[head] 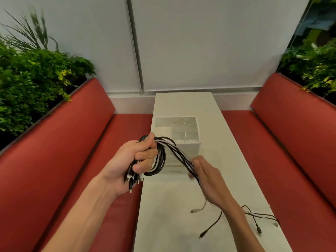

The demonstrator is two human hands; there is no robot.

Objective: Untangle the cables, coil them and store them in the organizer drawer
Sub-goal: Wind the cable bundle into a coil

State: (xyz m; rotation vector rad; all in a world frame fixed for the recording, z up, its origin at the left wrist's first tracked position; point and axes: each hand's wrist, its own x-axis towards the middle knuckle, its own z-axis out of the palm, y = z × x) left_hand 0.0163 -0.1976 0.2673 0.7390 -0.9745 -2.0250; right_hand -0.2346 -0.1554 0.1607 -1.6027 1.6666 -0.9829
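My left hand (138, 157) grips a coiled bundle of black and white cables (161, 157) above the table's left edge, with several plug ends hanging below my palm. From the coil a strand of cables runs down to the right into my right hand (205, 173), whose fingers pinch it. The loose cable ends (254, 217) trail on the table behind my right wrist. The white organizer drawer (192, 148), with several divided compartments, stands on the table just beyond my hands.
The long white table (181, 211) runs away from me to the wall. Red cushioned benches (63, 151) flank it on both sides. Green plants (31, 79) stand behind each backrest.
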